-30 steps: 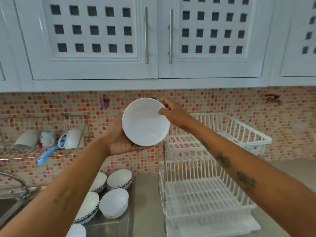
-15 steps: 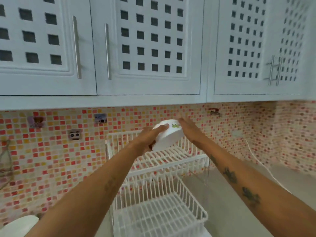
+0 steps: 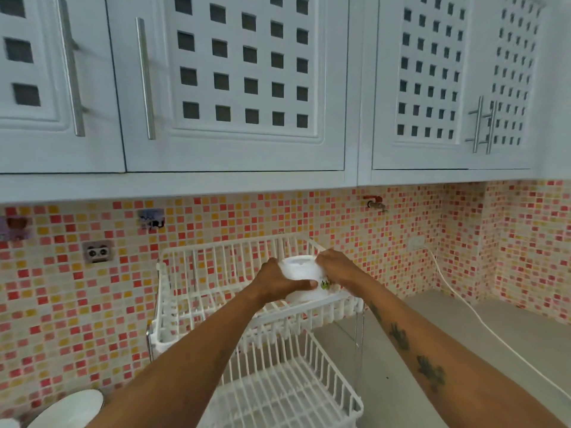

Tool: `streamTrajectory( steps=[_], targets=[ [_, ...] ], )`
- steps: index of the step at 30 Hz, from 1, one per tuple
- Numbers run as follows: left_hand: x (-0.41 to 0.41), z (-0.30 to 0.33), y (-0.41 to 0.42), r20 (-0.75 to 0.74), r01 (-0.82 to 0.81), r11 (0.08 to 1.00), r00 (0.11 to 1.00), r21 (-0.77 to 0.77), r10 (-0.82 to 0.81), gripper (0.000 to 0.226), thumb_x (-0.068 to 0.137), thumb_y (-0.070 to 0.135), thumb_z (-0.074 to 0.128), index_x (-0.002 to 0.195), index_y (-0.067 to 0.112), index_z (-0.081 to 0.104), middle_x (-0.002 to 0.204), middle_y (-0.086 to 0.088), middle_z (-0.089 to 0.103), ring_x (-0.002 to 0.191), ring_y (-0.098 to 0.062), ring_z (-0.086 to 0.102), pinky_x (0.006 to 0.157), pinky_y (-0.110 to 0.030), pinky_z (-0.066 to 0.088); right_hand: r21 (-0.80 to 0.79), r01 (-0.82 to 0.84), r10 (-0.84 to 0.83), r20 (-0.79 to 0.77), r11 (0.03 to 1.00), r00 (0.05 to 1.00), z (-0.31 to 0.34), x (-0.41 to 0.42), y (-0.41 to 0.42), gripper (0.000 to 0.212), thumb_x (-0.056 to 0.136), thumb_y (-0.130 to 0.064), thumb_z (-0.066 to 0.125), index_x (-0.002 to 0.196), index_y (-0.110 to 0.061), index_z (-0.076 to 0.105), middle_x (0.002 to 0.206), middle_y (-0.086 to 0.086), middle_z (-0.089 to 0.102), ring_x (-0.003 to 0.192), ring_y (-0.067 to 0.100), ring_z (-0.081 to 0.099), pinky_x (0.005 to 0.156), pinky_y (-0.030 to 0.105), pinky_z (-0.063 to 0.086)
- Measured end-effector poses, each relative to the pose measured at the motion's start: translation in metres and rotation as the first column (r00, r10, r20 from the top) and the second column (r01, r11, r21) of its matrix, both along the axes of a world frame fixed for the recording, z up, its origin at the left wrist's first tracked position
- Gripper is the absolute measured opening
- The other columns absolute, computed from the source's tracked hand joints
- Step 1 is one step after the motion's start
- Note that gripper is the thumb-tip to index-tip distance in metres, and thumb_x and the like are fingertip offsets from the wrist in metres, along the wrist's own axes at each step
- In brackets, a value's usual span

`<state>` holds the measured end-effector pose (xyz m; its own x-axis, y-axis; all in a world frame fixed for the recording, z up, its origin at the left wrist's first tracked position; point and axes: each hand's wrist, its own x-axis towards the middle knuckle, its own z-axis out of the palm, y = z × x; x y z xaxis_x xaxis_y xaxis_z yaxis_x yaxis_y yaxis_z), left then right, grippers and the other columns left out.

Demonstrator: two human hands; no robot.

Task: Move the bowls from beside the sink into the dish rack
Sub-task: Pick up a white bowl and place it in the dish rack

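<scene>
Gripping a white bowl point(image 3: 301, 273) from both sides, the person holds it upside down over the top tier of the white dish rack point(image 3: 197, 304). The left hand point(image 3: 278, 281) wraps its near side, thumb across the wall; the right hand point(image 3: 335, 268) clasps the far side by a small green mark. Its rim sits at the tier's front right corner. Another bowl point(image 3: 69, 407) stands at lower left.

A home kitchen: white wall cupboards point(image 3: 234, 88) above a mosaic tile wall point(image 3: 340, 223), a grey counter point(image 3: 509, 329), and a 2-tier dish rack point(image 3: 191, 273).
</scene>
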<state>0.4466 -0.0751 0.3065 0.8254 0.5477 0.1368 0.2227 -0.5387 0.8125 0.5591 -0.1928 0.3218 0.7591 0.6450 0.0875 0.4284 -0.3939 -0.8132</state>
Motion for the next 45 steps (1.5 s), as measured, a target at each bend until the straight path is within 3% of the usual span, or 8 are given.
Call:
streamTrajectory(
  steps=[6,17,24,27,31,37,42,45],
  targets=[
    [0.032,-0.031,0.017,-0.108,0.040,0.983,0.994,0.179,-0.021,0.128,0.026,0.092,0.066,0.133,0.022,0.054,0.128,-0.006,0.063,0.111,-0.020,0.064,0.094,-0.038,0.055,-0.185,-0.029,0.038,0.045,0.982,0.998,0.000,0.008,0.003,0.040,0.095,-0.009,0.030,0.124,0.006,0.053,0.125,0.023,0.055,0.088,0.024,0.046,0.073,0.033,0.037],
    [0.021,-0.019,-0.002,-0.268,0.086,0.966,0.963,0.242,-0.019,0.089,0.081,0.049,0.068,0.151,0.020,0.021,0.148,-0.016,0.024,0.141,-0.034,0.024,0.115,-0.047,0.033,-0.353,0.064,0.022,0.234,0.933,0.972,-0.006,0.009,0.009,0.047,0.097,-0.010,0.031,0.143,-0.006,0.040,0.146,0.016,0.045,0.115,0.027,0.052,0.086,0.030,0.044],
    [0.002,-0.005,0.002,-0.149,0.059,0.996,0.988,0.062,-0.049,0.112,0.076,0.059,0.068,0.155,0.011,0.005,0.160,-0.016,0.015,0.133,-0.032,0.048,0.093,-0.030,0.048,-0.025,0.149,-0.131,0.342,0.989,0.930,-0.014,-0.008,0.008,0.039,0.093,-0.002,0.040,0.129,0.000,0.055,0.141,0.020,0.048,0.116,0.034,0.055,0.085,0.031,0.043],
    [-0.020,0.003,0.013,-0.064,0.005,0.996,0.998,0.084,0.001,0.101,0.088,0.055,0.056,0.155,0.006,-0.001,0.164,-0.013,0.004,0.148,-0.031,0.023,0.114,-0.037,0.031,0.096,0.124,-0.152,0.377,0.988,0.914,-0.009,-0.025,0.014,0.034,0.095,-0.008,0.045,0.124,-0.003,0.061,0.141,0.016,0.050,0.128,0.031,0.050,0.101,0.034,0.041],
    [-0.065,0.011,0.034,0.139,-0.092,0.996,0.986,0.012,0.089,0.084,0.090,0.057,0.049,0.153,0.011,0.016,0.155,-0.014,0.034,0.139,-0.033,0.041,0.109,-0.045,0.041,0.238,-0.061,-0.041,0.403,0.969,0.914,0.007,-0.075,0.040,0.029,0.095,-0.013,0.045,0.115,-0.009,0.066,0.128,0.010,0.058,0.118,0.025,0.056,0.098,0.033,0.042],
    [-0.197,0.013,0.091,0.400,-0.403,0.915,0.834,-0.031,0.381,0.044,0.101,0.037,0.042,0.131,0.005,0.043,0.070,0.004,0.045,0.059,-0.009,0.044,0.051,-0.015,0.036,0.344,-0.401,0.212,0.475,0.849,0.854,0.024,-0.186,0.110,0.025,0.097,-0.014,0.046,0.104,-0.007,0.069,0.108,0.006,0.066,0.090,0.013,0.056,0.083,0.028,0.046],
    [-0.339,-0.014,0.144,0.374,-0.669,0.718,0.626,-0.194,0.684,0.046,0.103,0.038,0.029,0.128,0.006,0.050,0.121,-0.006,0.059,0.108,-0.024,0.054,0.094,-0.035,0.044,0.296,-0.619,0.488,0.411,0.727,0.770,0.005,-0.294,0.180,0.028,0.099,-0.018,0.045,0.111,-0.008,0.068,0.113,0.005,0.064,0.082,0.008,0.055,0.067,0.011,0.039],
    [-0.422,-0.043,0.163,0.305,-0.762,0.585,0.507,-0.279,0.806,0.047,0.103,0.037,0.027,0.112,0.004,0.060,0.110,-0.013,0.062,0.100,-0.030,0.055,0.084,-0.038,0.044,0.248,-0.696,0.624,0.314,0.674,0.716,-0.024,-0.358,0.220,0.030,0.099,-0.018,0.045,0.110,-0.002,0.066,0.097,0.003,0.065,0.067,0.008,0.054,0.061,0.021,0.045]
  ],
)
